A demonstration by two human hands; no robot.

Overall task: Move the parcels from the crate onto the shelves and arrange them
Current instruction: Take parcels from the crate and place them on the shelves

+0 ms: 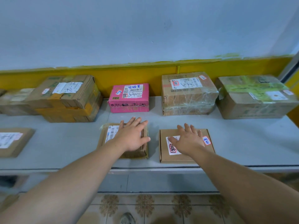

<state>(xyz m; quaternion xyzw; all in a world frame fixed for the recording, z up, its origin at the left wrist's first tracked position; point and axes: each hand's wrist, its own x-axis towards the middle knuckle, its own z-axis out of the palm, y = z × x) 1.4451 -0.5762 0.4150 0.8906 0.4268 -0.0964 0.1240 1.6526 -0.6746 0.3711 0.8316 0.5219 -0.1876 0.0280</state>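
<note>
Head view: on the shelf [64, 141], the left hand [131, 136] is laid flat, fingers spread, on the worn parcel [134, 153] ahead at eleven o'clock; the right hand [188, 141] likewise on the flat parcel [182, 158] at one o'clock. Both are best slid gently, front edges kept level.

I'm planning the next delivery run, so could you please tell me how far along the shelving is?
Done: a back row, including the pink box and a wrapped carton, stands on the grey shelf. In hand: the left hand lies flat on the left thin parcel, the right hand on the right thin parcel, probably squaring them. Left: unclear; the crate is out of view.
</note>
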